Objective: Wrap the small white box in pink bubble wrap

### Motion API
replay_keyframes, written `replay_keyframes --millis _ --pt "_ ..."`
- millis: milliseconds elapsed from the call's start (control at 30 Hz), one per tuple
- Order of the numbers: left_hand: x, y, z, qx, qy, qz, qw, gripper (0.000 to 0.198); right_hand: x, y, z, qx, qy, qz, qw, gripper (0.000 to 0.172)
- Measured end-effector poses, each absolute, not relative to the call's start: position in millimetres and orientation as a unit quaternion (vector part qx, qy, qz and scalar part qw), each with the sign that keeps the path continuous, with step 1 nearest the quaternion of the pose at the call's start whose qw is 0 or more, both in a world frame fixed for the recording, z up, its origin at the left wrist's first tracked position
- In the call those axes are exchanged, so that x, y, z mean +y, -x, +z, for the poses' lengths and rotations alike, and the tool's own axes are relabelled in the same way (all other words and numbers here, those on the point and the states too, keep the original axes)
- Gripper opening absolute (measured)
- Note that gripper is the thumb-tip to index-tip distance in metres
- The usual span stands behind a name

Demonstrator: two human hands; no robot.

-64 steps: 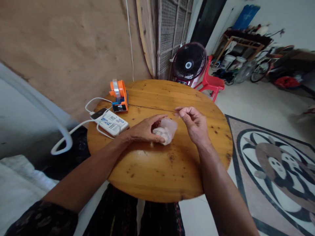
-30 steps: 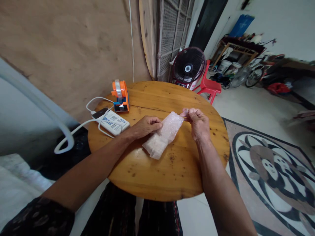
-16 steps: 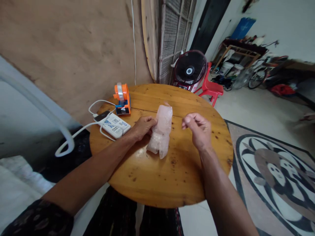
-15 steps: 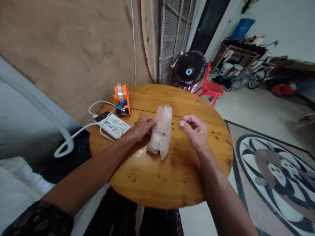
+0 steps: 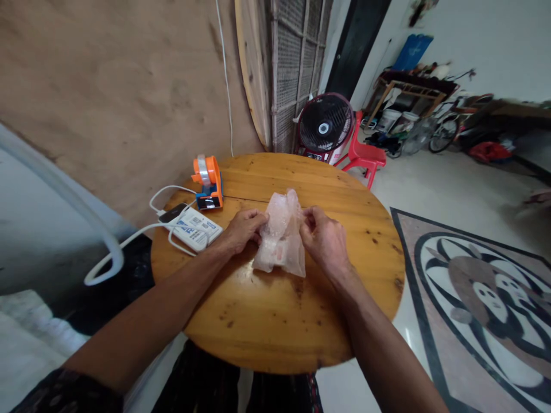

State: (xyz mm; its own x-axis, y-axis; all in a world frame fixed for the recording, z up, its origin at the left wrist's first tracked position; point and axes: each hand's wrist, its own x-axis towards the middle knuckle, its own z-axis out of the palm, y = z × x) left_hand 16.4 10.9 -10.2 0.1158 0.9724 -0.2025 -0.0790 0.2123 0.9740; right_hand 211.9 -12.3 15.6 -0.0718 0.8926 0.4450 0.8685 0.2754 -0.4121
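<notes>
A piece of pinkish, translucent bubble wrap (image 5: 282,229) lies on the round wooden table (image 5: 258,327), its upper part standing loosely open. Something pale with a small reddish mark shows through its lower part; I cannot make out what it is. My left hand (image 5: 246,230) pinches the wrap's left edge between thumb and fingers. On the opposite side, my right hand (image 5: 323,236) is closed on the right edge. Left of my left hand stands an orange and blue tape dispenser (image 5: 209,182) with a roll of clear tape.
A white box (image 5: 194,229) with a dark phone (image 5: 174,213) and a looping white cable lies at the table's left. Beyond the far edge stand a dark fan (image 5: 323,127) and a red plastic chair (image 5: 364,150). A panda-patterned floor design (image 5: 491,304) is at right.
My right hand has moved left from beside the wrap and taken its right edge. The wrap has spread wider and its upper part has opened out. My left hand keeps its hold.
</notes>
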Motion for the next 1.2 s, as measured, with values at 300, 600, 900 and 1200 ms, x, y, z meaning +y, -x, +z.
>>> replay_keyframes --millis 300,600,900,1200 --pt "16.2 -14.9 -18.8 0.516 -0.487 0.455 0.538 0.02 -0.9 -224.7 22.8 -0.695 0.707 0.03 0.13 0.04" --pt "10.0 -14.5 -12.4 0.506 -0.678 0.481 0.228 0.015 7.4 -228.0 11.5 -0.7 0.69 0.077 0.166 0.033" --pt "7.5 -16.6 -15.2 0.44 -0.77 0.403 0.227 0.025 10.0 -220.5 -3.9 -0.738 0.579 0.096 0.333 0.031" --pt "10.9 -14.7 -20.7 0.461 -0.749 0.361 0.309 0.024 27.5 -220.4 -14.4 -0.562 0.535 0.355 0.522 0.017"
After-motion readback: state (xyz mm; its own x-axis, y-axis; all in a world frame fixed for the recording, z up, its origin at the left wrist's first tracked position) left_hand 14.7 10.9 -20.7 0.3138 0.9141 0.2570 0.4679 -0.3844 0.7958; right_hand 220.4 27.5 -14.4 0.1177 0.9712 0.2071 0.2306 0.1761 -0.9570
